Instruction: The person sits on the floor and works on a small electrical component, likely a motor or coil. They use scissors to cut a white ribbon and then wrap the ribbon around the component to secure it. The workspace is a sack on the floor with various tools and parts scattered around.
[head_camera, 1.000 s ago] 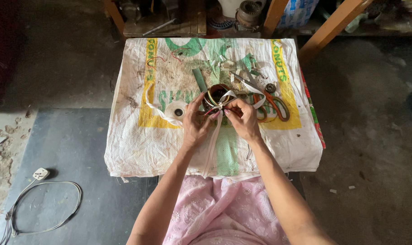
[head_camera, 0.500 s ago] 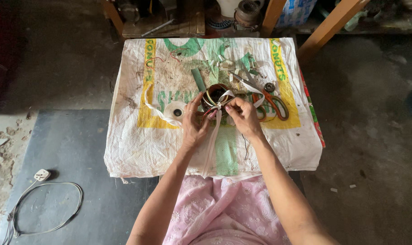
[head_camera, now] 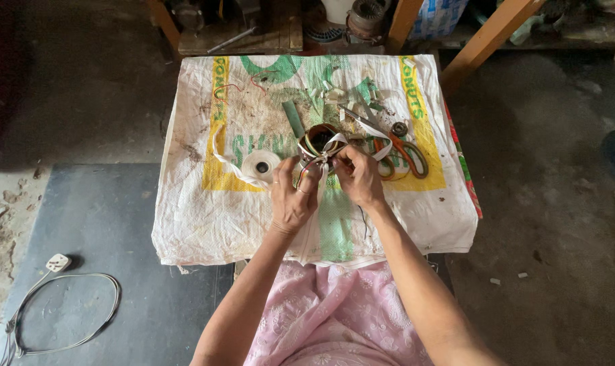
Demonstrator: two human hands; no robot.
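On sack-covered table (head_camera: 206, 224): wire coil (head_camera: 319, 140); left hand (head_camera: 290, 200), right hand (head_camera: 359, 177) pinching white tape (head_camera: 334, 144) — keep it taut. Scissors (head_camera: 406, 149) beside coil.

Left grip (head_camera: 292, 200) and right grip (head_camera: 359, 177) pinched closed, fingertips nearly meeting

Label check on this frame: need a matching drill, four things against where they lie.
Things:
1 tape roll
2 scissors
3 coil
4 cable

Places:
A on the floor, lower left
B at the fingertips of both hands
C right of the right hand
D left of the left hand

Pairs: 1-D, 2-C, 3-B, 4-A
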